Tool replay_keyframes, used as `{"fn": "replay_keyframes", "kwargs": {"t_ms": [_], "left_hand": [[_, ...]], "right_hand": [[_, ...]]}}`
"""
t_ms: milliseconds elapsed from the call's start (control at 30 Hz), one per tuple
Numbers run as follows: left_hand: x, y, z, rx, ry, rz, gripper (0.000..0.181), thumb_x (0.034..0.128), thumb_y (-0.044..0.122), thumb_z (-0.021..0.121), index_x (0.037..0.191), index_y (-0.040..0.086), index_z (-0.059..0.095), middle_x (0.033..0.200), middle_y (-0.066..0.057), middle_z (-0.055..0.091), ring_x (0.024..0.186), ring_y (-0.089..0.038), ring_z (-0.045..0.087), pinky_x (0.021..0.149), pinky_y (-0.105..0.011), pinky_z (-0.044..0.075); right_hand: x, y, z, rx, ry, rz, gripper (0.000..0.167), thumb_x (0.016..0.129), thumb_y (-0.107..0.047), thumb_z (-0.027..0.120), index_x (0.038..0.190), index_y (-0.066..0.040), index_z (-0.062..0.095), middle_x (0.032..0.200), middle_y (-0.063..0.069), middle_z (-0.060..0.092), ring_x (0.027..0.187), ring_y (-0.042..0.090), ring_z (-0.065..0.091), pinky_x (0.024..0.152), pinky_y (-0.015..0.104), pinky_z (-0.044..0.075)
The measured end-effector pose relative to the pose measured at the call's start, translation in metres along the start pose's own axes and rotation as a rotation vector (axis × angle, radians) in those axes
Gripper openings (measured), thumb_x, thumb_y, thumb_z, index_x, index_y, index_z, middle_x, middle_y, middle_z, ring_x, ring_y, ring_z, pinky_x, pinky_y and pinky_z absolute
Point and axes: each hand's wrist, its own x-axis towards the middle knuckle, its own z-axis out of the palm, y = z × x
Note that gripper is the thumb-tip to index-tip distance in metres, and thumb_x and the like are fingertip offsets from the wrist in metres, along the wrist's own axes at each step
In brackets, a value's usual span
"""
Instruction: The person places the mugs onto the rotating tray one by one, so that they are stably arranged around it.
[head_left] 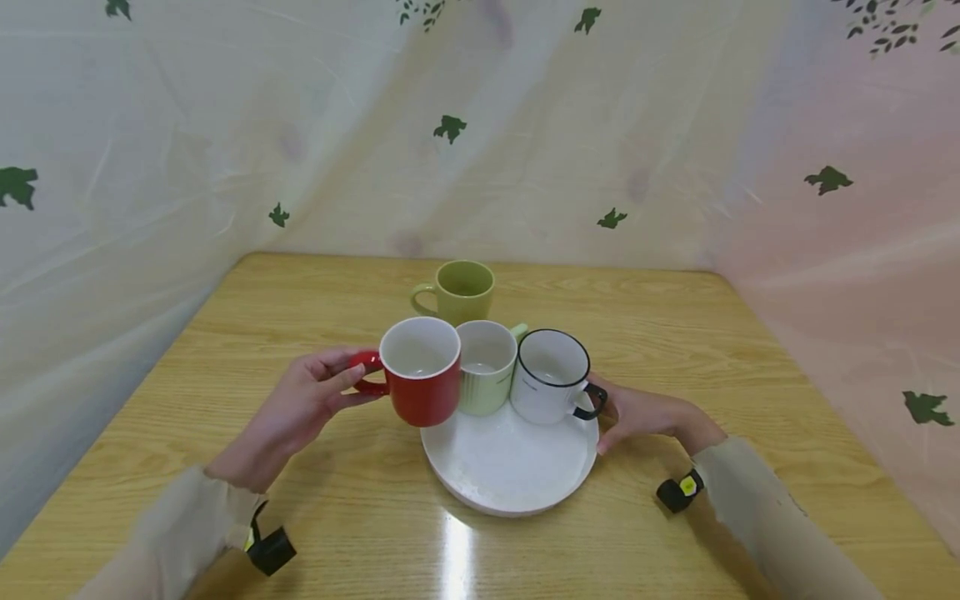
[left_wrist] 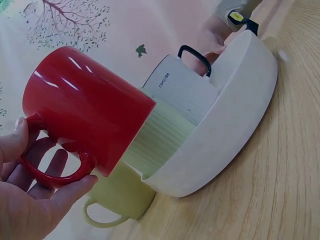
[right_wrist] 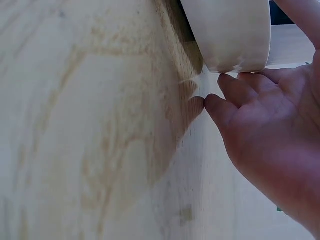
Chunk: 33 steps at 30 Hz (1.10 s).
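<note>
A red mug (head_left: 422,402) with a white inside is held up by its handle in my left hand (head_left: 303,408), thumb and fingers pinching it. It hangs upright over the left edge of a round white tray (head_left: 517,475). On that tray stand a ribbed pale green mug (head_left: 482,393), partly hidden by the red one, and a white enamel-style mug (head_left: 542,402) with black rim and handle. My right hand (head_left: 645,415) touches the tray's right side; in the right wrist view its fingertips (right_wrist: 231,87) lie against the tray's outer wall (right_wrist: 230,37).
An olive green mug (head_left: 468,293) stands on the wooden table (head_left: 337,517) behind the tray, its handle to the left. Behind the table hangs a pale curtain (head_left: 360,125) with leaf prints. A black wrist camera (head_left: 272,550) sits below my left sleeve.
</note>
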Motion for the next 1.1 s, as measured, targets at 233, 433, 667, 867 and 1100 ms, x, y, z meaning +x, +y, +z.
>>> {"fn": "replay_keyframes", "kwargs": {"t_ms": [233,433,667,867,1100], "left_hand": [[0.001,-0.002,0.002,0.015,0.006,-0.021,0.024,0.0983,0.009,0.054,0.110,0.022,0.071,0.111,0.006,0.066,0.104,-0.012,0.065,0.087,-0.032,0.059],[0.005,-0.002,0.003,0.042,0.034,-0.046,0.023,0.0983,0.011,0.055,0.118,0.012,0.067,0.110,0.007,0.066,0.103,-0.014,0.065,0.091,-0.037,0.057],[0.011,-0.005,0.004,0.039,0.046,-0.039,0.025,0.0979,0.010,0.056,0.121,0.007,0.065,0.108,0.006,0.066,0.100,-0.017,0.065,0.088,-0.035,0.058],[0.016,-0.007,0.006,0.055,0.073,-0.060,0.038,0.0976,0.011,0.056,0.130,-0.008,0.054,0.107,0.006,0.066,0.098,-0.013,0.065,0.090,-0.038,0.057],[0.024,-0.011,0.005,0.070,0.097,-0.086,0.042,0.0981,0.010,0.055,0.134,-0.011,0.049,0.107,0.007,0.066,0.104,-0.018,0.065,0.090,-0.035,0.058]], "right_hand": [[-0.001,0.001,-0.002,-0.002,0.009,0.015,0.121,0.073,-0.009,0.083,0.152,0.002,-0.007,0.159,0.028,0.007,0.146,0.044,0.009,0.111,0.010,0.025],[-0.002,0.001,-0.003,-0.020,0.023,0.003,0.122,0.072,-0.010,0.084,0.152,0.004,-0.007,0.160,0.027,0.002,0.147,0.043,0.006,0.109,0.007,0.025],[-0.003,0.002,-0.003,0.019,-0.004,-0.059,0.120,0.072,-0.007,0.083,0.153,0.003,-0.005,0.161,0.025,0.002,0.147,0.043,-0.001,0.104,0.000,0.023],[-0.003,0.003,-0.004,0.023,-0.013,-0.047,0.116,0.075,-0.009,0.082,0.152,0.003,-0.004,0.160,0.026,0.007,0.147,0.046,0.004,0.109,0.005,0.024],[-0.003,0.004,-0.004,0.006,-0.018,-0.031,0.114,0.077,-0.008,0.080,0.152,0.004,-0.005,0.159,0.029,0.008,0.146,0.050,0.010,0.119,0.050,0.015]]}}
